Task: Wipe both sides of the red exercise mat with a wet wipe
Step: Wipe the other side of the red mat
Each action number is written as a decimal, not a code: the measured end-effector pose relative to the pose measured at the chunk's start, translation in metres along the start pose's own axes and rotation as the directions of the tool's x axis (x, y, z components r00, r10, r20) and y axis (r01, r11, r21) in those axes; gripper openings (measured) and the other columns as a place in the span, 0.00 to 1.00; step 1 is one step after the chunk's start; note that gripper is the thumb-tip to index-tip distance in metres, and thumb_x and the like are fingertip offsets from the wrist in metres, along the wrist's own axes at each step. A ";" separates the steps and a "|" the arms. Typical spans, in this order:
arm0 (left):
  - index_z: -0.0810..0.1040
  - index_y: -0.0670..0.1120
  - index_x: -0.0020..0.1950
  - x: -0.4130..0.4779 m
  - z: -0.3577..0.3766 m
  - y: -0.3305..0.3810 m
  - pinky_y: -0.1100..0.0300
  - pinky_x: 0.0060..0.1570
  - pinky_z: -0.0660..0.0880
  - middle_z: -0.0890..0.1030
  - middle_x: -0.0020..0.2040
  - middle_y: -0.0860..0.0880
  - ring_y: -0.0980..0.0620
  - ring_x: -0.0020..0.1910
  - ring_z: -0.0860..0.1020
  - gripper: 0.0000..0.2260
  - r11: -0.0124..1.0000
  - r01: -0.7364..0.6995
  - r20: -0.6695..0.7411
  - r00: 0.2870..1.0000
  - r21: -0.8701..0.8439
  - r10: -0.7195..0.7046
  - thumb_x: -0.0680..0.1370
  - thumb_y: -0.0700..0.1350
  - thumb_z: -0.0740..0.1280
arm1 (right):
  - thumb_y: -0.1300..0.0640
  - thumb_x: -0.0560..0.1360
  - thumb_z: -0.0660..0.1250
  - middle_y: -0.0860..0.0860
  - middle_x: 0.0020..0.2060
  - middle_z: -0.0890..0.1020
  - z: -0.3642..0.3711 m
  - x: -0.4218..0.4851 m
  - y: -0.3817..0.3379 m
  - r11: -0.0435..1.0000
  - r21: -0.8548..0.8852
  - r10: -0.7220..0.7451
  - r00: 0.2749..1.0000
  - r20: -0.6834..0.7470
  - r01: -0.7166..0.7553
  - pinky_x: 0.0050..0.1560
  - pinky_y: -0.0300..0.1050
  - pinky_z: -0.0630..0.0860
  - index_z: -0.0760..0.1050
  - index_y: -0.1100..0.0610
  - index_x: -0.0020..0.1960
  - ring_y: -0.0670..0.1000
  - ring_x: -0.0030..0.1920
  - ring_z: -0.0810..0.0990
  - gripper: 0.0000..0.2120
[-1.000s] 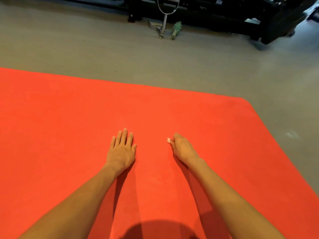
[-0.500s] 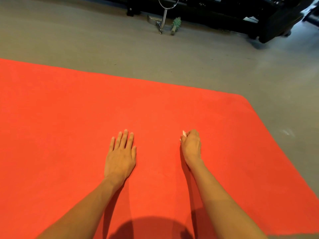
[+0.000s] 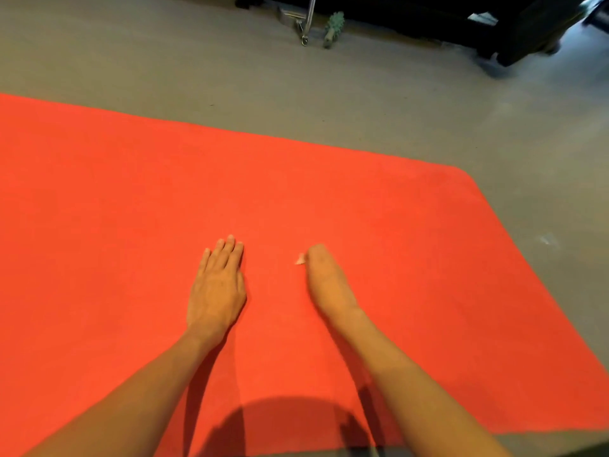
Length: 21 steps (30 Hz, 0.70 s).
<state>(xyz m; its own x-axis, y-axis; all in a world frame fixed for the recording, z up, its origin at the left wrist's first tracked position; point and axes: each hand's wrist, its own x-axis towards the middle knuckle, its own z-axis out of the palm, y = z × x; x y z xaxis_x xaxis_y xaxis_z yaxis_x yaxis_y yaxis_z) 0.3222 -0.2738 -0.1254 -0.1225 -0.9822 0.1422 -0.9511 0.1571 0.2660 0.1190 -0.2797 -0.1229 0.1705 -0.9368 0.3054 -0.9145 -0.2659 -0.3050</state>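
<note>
The red exercise mat (image 3: 131, 206) lies flat on the grey floor and fills most of the view. My left hand (image 3: 217, 285) rests palm down on it with straight fingers. A little to its right, my right hand (image 3: 326, 282) is on the mat with fingers curled round a small white wet wipe (image 3: 300, 259). Only a corner of the wipe pokes out at the hand's left side; the rest is hidden under the hand.
Grey floor (image 3: 395, 103) surrounds the mat at the back and right. The mat's rounded far right corner (image 3: 461, 173) is in view. A metal bar (image 3: 304, 24), a green spiky roller (image 3: 333, 26) and dark equipment (image 3: 494, 21) stand at the back.
My right hand slid to the right on the mat with the wipe and has come back left. The left hand has stayed pressed in place. The view has shifted slightly.
</note>
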 end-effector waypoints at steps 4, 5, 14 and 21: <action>0.71 0.39 0.70 0.002 -0.001 0.002 0.48 0.72 0.59 0.70 0.71 0.41 0.43 0.71 0.68 0.28 1.000 -0.001 0.002 1.000 0.006 0.001 0.74 0.44 0.47 | 0.61 0.79 0.55 0.64 0.47 0.76 -0.034 0.014 0.076 0.913 -0.017 0.402 0.905 -0.137 -0.408 0.50 0.53 0.66 0.72 0.67 0.49 0.62 0.48 0.75 0.11; 0.70 0.39 0.70 0.003 -0.001 0.002 0.47 0.72 0.59 0.70 0.71 0.41 0.43 0.71 0.67 0.28 1.000 0.000 0.001 1.000 0.011 0.000 0.74 0.44 0.47 | 0.61 0.79 0.58 0.65 0.47 0.76 -0.036 0.015 0.079 0.888 -0.023 0.448 0.878 -0.169 -0.458 0.50 0.54 0.66 0.72 0.67 0.50 0.63 0.49 0.75 0.09; 0.70 0.39 0.71 0.003 0.001 0.003 0.47 0.73 0.59 0.69 0.72 0.41 0.43 0.72 0.66 0.26 0.999 0.009 -0.004 1.000 0.038 -0.009 0.74 0.42 0.51 | 0.69 0.68 0.62 0.56 0.41 0.82 0.009 -0.043 -0.063 0.995 -0.067 -0.079 0.997 -0.013 0.078 0.49 0.45 0.73 0.79 0.61 0.48 0.55 0.41 0.82 0.12; 0.69 0.39 0.71 0.002 0.001 0.003 0.48 0.73 0.56 0.68 0.73 0.41 0.44 0.73 0.65 0.26 1.000 0.008 -0.011 1.000 0.016 -0.008 0.74 0.41 0.52 | 0.70 0.61 0.77 0.58 0.34 0.79 -0.024 -0.050 0.004 0.999 -0.040 0.022 0.987 -0.161 -0.028 0.41 0.49 0.68 0.66 0.57 0.45 0.53 0.39 0.72 0.23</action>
<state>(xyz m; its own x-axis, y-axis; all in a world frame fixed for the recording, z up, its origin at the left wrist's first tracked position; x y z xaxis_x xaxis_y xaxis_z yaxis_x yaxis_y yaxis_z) 0.3185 -0.2752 -0.1255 -0.1117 -0.9823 0.1506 -0.9564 0.1474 0.2523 0.0984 -0.2285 -0.1176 0.0893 -0.8935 0.4401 -0.9329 -0.2297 -0.2772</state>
